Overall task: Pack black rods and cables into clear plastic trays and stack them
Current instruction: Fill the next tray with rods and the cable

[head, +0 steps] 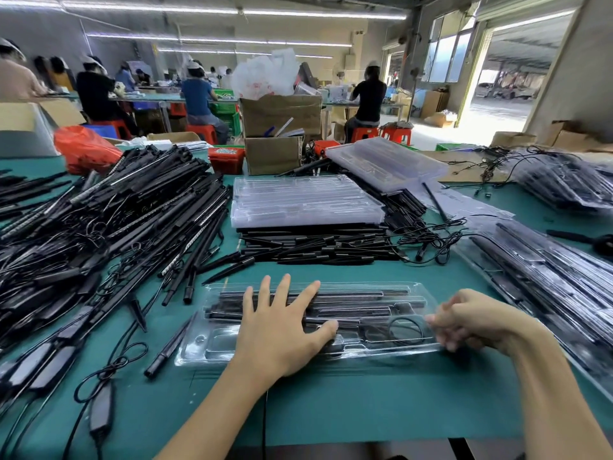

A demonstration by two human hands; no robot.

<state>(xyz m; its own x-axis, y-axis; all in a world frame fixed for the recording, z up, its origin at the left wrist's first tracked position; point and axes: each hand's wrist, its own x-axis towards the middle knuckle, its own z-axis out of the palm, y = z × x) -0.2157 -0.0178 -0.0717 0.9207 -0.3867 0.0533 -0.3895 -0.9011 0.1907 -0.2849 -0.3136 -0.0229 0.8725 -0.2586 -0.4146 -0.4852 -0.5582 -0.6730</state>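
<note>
tray on tabletop held rods, cable | my left hand flat, pressing it | right hand pinched its end | packed trays right | loose rods plenty left

Crumpled red plastic bag near the table's far left edge; two stacked brown cardboard boxes at its far edge; small red plastic bin just beside them.
</note>
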